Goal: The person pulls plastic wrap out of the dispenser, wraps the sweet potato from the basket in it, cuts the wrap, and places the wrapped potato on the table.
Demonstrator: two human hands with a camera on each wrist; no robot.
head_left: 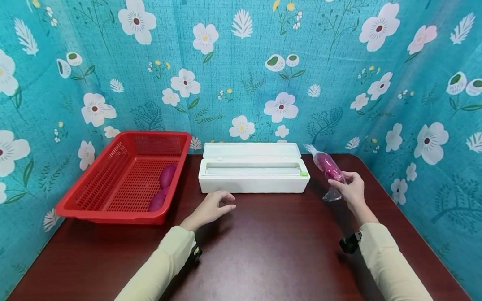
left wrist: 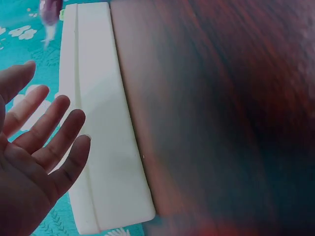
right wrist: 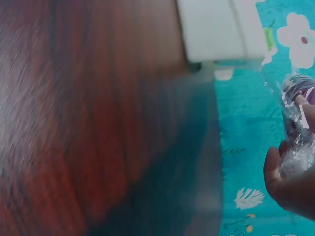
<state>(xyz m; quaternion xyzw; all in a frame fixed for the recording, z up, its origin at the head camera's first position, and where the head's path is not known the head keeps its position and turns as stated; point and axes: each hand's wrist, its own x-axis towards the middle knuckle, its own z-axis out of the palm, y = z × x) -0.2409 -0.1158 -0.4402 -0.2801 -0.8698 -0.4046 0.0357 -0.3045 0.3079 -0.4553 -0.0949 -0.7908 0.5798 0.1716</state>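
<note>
My right hand grips the lower end of a purple sweet potato wrapped in clear plastic film, raised over the table's right side. A twisted end of film sticks up at its top, and a loose flap hangs below the fingers. In the right wrist view, the wrapped sweet potato is partly cut off by the frame edge. With fingers loosely bent and nothing in them, my left hand hovers in front of a white cling film dispenser. The dispenser's lid stands raised, and a green slider sits at its right end.
At the left stands a red plastic basket with two purple sweet potatoes along its right side. The dark wooden table spreads before me. A teal flowered curtain closes off the back and both sides.
</note>
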